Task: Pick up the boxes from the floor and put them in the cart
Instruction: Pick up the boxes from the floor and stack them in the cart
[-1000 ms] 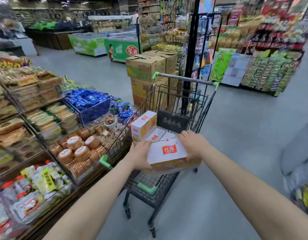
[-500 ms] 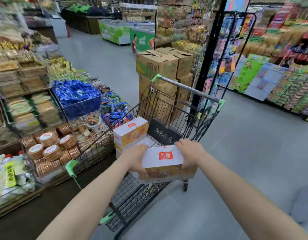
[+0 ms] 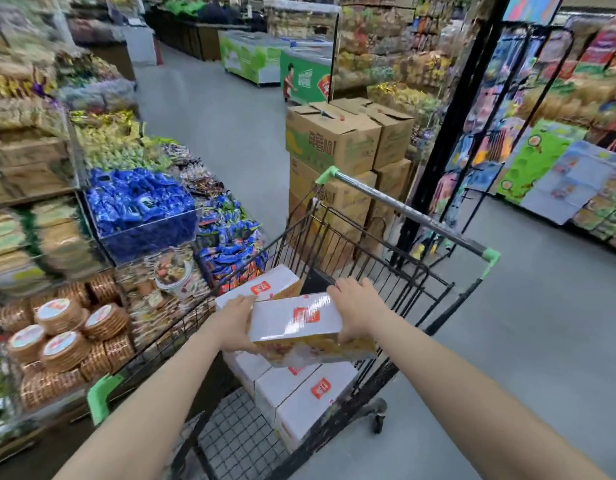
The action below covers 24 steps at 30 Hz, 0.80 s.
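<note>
Since a moment ago we have carried the box [image 3: 292,318] forward and lower, so it now hangs tilted inside the cart [image 3: 386,271], just above the boxes already stacked there. Our left hand [image 3: 235,323] grips its left end, fingers curled under, while our right hand [image 3: 356,311] clamps the right end from above. Below it we see white boxes [image 3: 299,393] with red labels lying on the wire floor, and another box [image 3: 261,289] behind our left hand. Brown cartons [image 3: 334,143] are stacked beyond the cart's handle [image 3: 410,213]. Snack shelves [image 3: 74,254] run along our left, and a black display rack [image 3: 472,116] stands to the right.
</note>
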Motion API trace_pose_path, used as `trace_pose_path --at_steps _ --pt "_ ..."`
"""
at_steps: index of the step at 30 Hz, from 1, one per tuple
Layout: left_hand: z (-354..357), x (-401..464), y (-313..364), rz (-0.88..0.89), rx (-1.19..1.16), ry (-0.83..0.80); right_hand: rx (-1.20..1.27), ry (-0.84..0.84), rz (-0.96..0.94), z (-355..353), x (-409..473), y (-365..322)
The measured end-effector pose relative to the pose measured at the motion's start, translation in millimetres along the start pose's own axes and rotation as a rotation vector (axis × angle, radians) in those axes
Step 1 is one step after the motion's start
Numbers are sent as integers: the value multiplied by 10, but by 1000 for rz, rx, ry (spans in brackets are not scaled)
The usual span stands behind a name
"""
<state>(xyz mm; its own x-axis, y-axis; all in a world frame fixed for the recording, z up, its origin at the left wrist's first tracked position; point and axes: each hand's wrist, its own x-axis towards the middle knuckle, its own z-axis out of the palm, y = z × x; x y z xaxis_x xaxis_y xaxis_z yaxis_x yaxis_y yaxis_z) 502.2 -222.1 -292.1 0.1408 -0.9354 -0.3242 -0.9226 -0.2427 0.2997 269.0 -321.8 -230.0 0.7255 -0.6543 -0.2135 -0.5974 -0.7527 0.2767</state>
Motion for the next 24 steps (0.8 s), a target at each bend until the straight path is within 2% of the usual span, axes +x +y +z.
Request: trace_pose_path --at_steps 5,8,15,18,24 --pt "173 199 -379 -187 -95 -35 10 -87 -21 191 545 144" --pt "265 254 -471 -227 -125 -65 44 -124 -81 355 851 127" --pt "492 585 -547 -359 -219 -43 128 -53 -381 774 1669 -74" --pt "580 728 -544 -459 -303 -74 101 -79 -490 1017 1954 -133" --pt "784 840 -395 -545 -266 -87 166 25 -558 1426 2217 -36"
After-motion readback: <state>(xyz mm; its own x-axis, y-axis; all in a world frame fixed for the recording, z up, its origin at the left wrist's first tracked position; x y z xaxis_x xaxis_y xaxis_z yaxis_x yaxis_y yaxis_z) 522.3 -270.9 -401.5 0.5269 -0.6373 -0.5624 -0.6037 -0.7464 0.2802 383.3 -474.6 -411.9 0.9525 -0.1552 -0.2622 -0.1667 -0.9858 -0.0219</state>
